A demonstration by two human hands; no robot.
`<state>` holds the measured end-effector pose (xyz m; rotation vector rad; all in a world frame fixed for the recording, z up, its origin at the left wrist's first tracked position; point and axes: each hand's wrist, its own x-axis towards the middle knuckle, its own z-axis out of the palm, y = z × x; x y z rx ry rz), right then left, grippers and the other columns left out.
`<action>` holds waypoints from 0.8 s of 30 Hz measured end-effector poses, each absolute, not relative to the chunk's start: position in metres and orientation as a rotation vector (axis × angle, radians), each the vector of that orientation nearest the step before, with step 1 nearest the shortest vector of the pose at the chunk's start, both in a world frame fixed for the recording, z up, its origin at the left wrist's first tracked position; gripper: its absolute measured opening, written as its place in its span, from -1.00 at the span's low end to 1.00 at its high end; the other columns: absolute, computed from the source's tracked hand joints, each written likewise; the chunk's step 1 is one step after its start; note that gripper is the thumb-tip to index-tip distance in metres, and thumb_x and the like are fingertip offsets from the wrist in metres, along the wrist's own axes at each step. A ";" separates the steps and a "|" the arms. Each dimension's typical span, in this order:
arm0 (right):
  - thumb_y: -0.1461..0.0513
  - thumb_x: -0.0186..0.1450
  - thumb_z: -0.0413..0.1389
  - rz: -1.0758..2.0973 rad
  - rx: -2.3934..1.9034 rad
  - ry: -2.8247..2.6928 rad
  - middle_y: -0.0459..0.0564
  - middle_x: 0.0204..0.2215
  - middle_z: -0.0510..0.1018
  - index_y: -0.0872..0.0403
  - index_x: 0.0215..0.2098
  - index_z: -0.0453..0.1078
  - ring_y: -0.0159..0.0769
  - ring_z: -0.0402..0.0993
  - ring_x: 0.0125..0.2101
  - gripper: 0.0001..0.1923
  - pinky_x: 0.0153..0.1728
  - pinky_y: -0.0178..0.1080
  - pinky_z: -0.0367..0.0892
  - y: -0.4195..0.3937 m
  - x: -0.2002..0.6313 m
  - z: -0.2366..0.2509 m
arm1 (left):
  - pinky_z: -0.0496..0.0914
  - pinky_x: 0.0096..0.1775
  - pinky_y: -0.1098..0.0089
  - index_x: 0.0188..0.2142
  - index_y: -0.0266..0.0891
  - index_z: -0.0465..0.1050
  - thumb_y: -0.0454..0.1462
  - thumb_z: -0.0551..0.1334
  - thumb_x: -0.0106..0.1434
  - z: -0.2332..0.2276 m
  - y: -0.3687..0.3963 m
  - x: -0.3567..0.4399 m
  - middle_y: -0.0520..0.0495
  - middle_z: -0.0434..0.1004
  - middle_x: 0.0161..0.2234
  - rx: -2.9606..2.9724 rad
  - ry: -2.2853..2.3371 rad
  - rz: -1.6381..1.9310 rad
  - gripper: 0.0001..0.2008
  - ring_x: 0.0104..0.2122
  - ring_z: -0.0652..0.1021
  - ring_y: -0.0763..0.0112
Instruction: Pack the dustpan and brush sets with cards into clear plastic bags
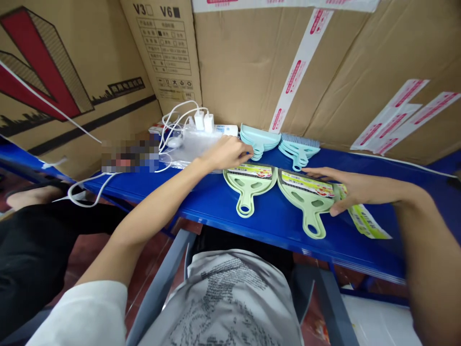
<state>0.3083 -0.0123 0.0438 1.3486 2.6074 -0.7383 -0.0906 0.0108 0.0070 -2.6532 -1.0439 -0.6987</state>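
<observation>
Left hand [228,153]: fingers curled narrow beside the handles of the stacked pale-blue plastic dustpans [261,136]; whether they grip one cannot be told.
Left pale-green fan-shaped plastic dustpan [248,187]: on the blue worktop [275,223], just nearer the person than those fingers.
Pale-blue bristled brush [299,149]: right of the stack, apart from both hands.
Right pale-green fan-shaped plastic dustpan [312,205]: between the left dustpan and the right thumb, which is at its edge.
Right hand [347,188]: thumb and fingers spread wide.
Yellow-green printed label strip [368,222]: just beyond the right thumb.
</observation>
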 end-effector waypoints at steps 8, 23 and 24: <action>-0.21 0.04 0.43 -0.724 1.258 2.610 0.06 0.53 0.05 -0.19 0.59 -0.11 0.24 0.00 0.47 0.32 0.47 0.06 -0.02 -0.003 0.317 0.038 | 0.36 -0.32 0.35 -0.15 -0.22 0.68 -0.24 0.16 0.45 0.002 0.011 -0.083 -0.10 0.69 -0.44 -2.630 -1.037 -0.748 -0.72 -0.47 0.62 0.33; -0.23 0.08 0.40 -0.951 1.486 2.605 0.19 0.16 0.52 -0.11 0.50 0.11 0.19 0.48 0.17 0.15 0.12 -0.01 0.46 0.000 0.319 0.031 | 0.34 -0.35 0.36 -0.17 -0.20 0.67 -0.23 0.13 0.44 0.008 0.010 -0.090 -0.05 0.67 -0.47 -2.537 -1.072 -0.768 -0.71 -0.49 0.61 0.34; -0.27 0.15 0.32 -1.013 1.567 2.588 0.19 0.07 0.57 -0.08 0.40 0.25 0.14 0.53 0.09 -0.03 0.02 -0.04 0.51 0.001 0.318 0.030 | 0.34 -0.34 0.36 -0.17 -0.19 0.67 -0.23 0.14 0.44 0.009 0.011 -0.091 -0.05 0.66 -0.47 -2.530 -1.081 -0.768 -0.71 -0.48 0.61 0.34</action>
